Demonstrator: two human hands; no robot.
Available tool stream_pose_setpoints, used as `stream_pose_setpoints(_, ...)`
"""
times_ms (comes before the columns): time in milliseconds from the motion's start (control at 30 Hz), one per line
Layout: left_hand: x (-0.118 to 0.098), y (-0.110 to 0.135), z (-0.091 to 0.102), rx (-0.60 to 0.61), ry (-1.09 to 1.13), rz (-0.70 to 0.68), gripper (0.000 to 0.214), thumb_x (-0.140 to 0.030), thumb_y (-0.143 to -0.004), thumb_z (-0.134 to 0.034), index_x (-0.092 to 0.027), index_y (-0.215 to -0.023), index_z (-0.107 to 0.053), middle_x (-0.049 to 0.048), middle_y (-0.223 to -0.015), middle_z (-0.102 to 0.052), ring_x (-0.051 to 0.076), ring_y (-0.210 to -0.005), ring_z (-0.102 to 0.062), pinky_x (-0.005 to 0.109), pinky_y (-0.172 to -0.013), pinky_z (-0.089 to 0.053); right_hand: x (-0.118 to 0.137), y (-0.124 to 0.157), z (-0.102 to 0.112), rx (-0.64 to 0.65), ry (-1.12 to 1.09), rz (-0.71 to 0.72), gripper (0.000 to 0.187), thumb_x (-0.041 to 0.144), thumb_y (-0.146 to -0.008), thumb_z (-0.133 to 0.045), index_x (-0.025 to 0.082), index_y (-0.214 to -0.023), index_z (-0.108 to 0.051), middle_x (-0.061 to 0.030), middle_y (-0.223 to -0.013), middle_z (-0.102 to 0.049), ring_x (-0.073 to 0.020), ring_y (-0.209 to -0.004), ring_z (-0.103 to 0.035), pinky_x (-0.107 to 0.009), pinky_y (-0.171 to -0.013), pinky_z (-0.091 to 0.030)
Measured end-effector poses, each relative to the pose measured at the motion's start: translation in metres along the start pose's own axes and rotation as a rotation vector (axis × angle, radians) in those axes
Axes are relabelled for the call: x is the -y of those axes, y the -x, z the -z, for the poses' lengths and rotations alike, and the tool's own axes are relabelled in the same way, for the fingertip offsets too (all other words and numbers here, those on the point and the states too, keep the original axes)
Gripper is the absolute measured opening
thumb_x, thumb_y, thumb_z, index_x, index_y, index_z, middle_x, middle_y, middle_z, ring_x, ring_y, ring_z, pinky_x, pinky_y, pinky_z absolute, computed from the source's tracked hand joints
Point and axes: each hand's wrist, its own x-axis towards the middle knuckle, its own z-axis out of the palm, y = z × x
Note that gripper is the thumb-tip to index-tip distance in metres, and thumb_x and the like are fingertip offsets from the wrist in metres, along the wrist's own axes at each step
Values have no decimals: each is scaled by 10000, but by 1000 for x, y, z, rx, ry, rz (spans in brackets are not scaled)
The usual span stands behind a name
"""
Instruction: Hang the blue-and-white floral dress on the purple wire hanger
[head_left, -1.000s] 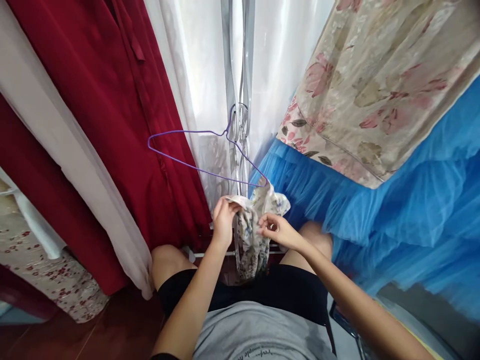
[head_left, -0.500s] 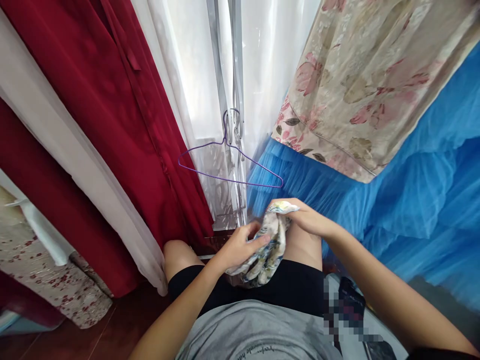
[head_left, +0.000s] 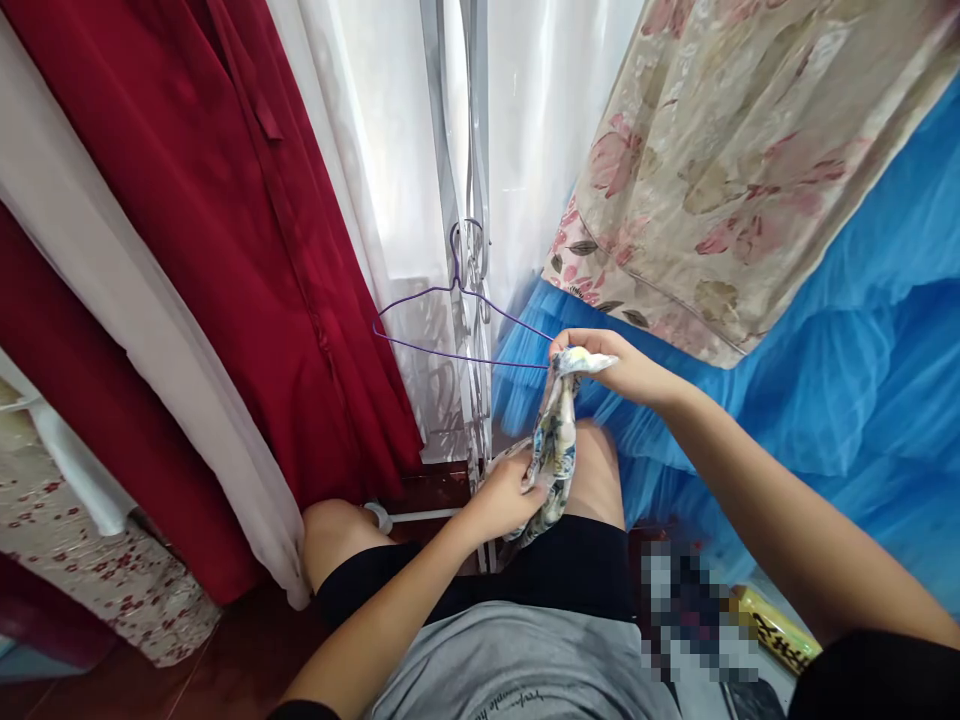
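Note:
A crumpled white garment (head_left: 559, 430) with a blue and yellow floral print stretches between my two hands; its exact kind I cannot make out. My right hand (head_left: 611, 362) pinches its upper end at the right tip of a purple wire hanger (head_left: 457, 282). Fabric covers that tip, so whether the hanger has gone inside the garment is hidden. Lower down, my left hand (head_left: 508, 497) grips the bunched lower part, above my lap. The hanger hangs by its hook from silvery strips (head_left: 474, 180).
Red curtain-like cloth (head_left: 300, 270) and white cloth (head_left: 165, 300) hang on the left. To the right are a beige floral cloth (head_left: 690, 190) and blue tulle (head_left: 810, 380). A yellow packet (head_left: 776, 628) lies by my right side, near a blurred-out patch.
Both hands have moved up with the garment, my right hand now at the hanger's right end. The garment is drawn out longer. The hanger has shifted slightly right.

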Motion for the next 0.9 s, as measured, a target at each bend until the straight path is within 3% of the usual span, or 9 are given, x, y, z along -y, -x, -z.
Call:
stream_pose_setpoints(133,18,15,29,-7,-107,55,250,-112,-829,-563,-162,-1017,-720,50,-960,-738,225,-881,-656,308,-812,-510,-26,-4,33,-312,-37,-8,58,226,-676,-638,193,-713,-667,0,-620,-616,-149,-548,-531,-264,-512,-381)
stream_pose_setpoints(233,14,25,68,71,-122,131,222,-306,-932,-567,-134,-903,-706,15,-807,-679,180,-744,-587,258,-687,-454,-38,-19,51,-347,18,-13,75,258,-664,-620,193,-674,-656,-2,-571,-587,-149,-523,-491,-274,-490,-355)
stream_pose_setpoints(367,-14,26,112,81,-83,152,364,-469,-960,-565,-134,-873,-680,3,-771,-638,160,-719,-543,237,-656,-417,-41,-64,42,-291,50,90,94,276,-692,-667,189,-728,-667,-1,-676,-636,-146,-628,-539,-255,-568,-418)
stream_pose_setpoints(500,-34,24,149,-22,-69,169,409,-521,-944,-580,-127,-926,-689,7,-762,-629,151,-692,-521,227,-611,-395,-34,-109,19,-131,-52,-127,155,283,-679,-758,190,-748,-655,-18,-706,-671,-162,-643,-597,-255,-567,-474)
stream_pose_setpoints(600,-29,27,182,-100,-120,172,413,-513,-934,-583,-130,-1020,-712,34,-873,-685,179,-758,-570,246,-660,-447,-28,-123,11,26,-118,-223,187,283,-707,-794,179,-829,-697,-67,-799,-725,-203,-709,-656,-289,-604,-531)
stream_pose_setpoints(667,-16,30,205,-105,-211,157,393,-479,-930,-566,-143,-1060,-725,50,-954,-716,217,-841,-612,290,-750,-496,-25,-123,11,49,-135,-203,170,274,-734,-792,170,-844,-714,-80,-818,-735,-209,-714,-660,-304,-619,-542)
stream_pose_setpoints(767,9,28,232,-10,-468,191,306,-394,-884,-545,-171,-905,-754,54,-936,-744,269,-913,-648,451,-981,-487,-19,-119,15,55,-91,-164,124,260,-761,-781,175,-828,-722,-66,-812,-734,-185,-676,-638,-290,-609,-532)
stream_pose_setpoints(833,24,19,244,56,-670,266,216,-310,-818,-565,-202,-768,-746,36,-873,-756,284,-917,-669,619,-1143,-304,-14,-115,17,86,-39,-164,108,259,-768,-781,178,-814,-727,-60,-814,-734,-176,-672,-633,-276,-600,-526)
stream_pose_setpoints(900,32,3,254,66,-787,335,153,-223,-748,-594,-231,-722,-744,13,-828,-765,296,-929,-685,736,-1157,-96,-8,-113,18,110,2,-173,99,251,-768,-781,177,-814,-734,-60,-829,-739,-175,-685,-642,-267,-596,-525)
